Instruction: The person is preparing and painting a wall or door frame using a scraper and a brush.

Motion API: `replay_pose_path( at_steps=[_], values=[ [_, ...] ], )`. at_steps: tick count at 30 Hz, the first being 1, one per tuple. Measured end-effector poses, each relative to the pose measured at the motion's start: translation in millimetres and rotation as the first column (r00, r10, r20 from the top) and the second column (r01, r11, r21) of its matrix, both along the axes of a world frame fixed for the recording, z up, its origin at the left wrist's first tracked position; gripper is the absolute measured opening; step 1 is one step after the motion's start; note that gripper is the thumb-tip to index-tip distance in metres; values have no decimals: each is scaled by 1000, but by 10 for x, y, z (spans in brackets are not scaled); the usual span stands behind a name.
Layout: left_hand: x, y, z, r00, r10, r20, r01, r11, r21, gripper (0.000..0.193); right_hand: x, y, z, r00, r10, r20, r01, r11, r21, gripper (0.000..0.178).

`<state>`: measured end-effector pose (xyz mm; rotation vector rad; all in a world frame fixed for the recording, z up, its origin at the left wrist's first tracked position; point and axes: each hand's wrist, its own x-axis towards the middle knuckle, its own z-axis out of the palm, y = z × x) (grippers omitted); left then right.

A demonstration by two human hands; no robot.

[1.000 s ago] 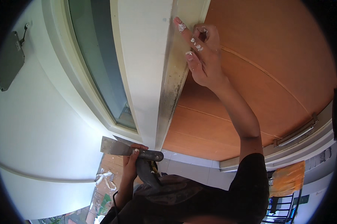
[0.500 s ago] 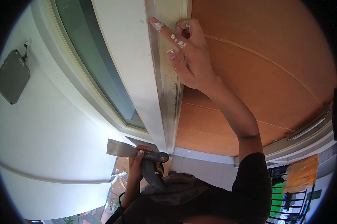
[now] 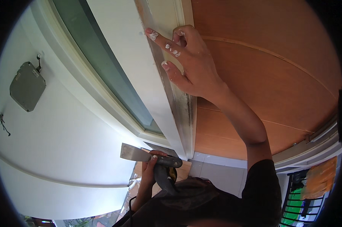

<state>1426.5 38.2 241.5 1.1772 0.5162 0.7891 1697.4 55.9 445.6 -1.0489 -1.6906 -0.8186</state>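
Note:
My right hand reaches up to a white door or window frame, its index fingertip at the frame's long edge. White paste is smeared on that finger and on the thumb tip. Index and thumb are apart, the other fingers curl in, and nothing is held. Low down, my left hand grips a putty knife, its broad metal blade pointing left. Just below the knife's handle is a dark grey rounded object with a yellow part; whether the left hand holds it too, I cannot tell.
Orange-brown panelling fills the right side. A glass pane sits in the white frame. On the white wall at left is a grey box with wires. Light floor tiles show below, and a dark railing at lower right.
The view has shifted, and the frame's edge leans more. My right index fingertip is a little lower in the picture, still at that edge. My left hand keeps the putty knife.

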Motion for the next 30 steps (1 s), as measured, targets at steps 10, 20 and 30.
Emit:
replay_pose_path(
  at_steps=[10, 20, 30],
  values=[
    [-2, 34, -26, 1000, -15, -13, 16, 1000, 16, 25, -47, 25, -32, 984, -158, 87, 156, 987, 26, 54],
    [-4, 44, -48, 1000, 5, 2, -5, 1000, -18, 23, -59, 54, -119, 996, -92, 19, 92, 996, -17, 57],
    [3, 29, -3, 999, 20, -36, -21, 999, -31, 24, -138, 125, -248, 995, -104, -9, 104, 995, 7, 57]
  ],
)
